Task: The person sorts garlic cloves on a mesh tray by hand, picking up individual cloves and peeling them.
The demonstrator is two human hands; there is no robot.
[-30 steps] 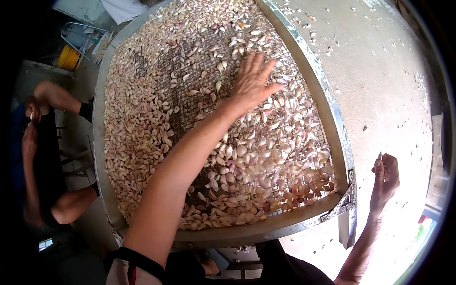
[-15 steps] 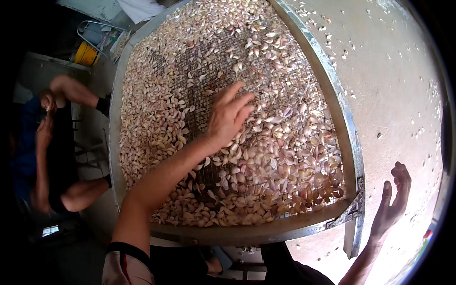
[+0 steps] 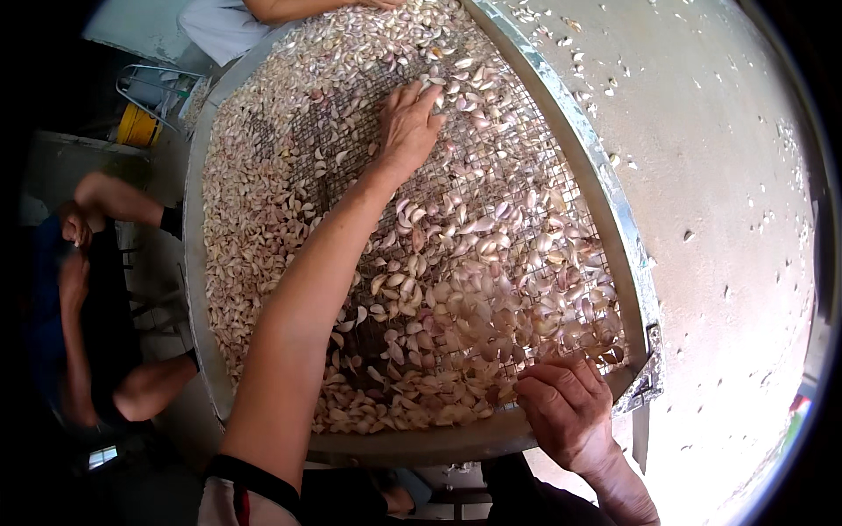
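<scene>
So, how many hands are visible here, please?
5: your left hand over the garlic cloves; your right hand at the near right corner of the tray; upper hand and lower hand of the seated person; far hand, cut by the top edge. More may be hidden.

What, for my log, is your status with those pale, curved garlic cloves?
Left hand open at cloves; right hand curled at grey framed tray's near right corner. Cloves unevenly spread on square wire mesh. Another person's hand at far edge.
</scene>
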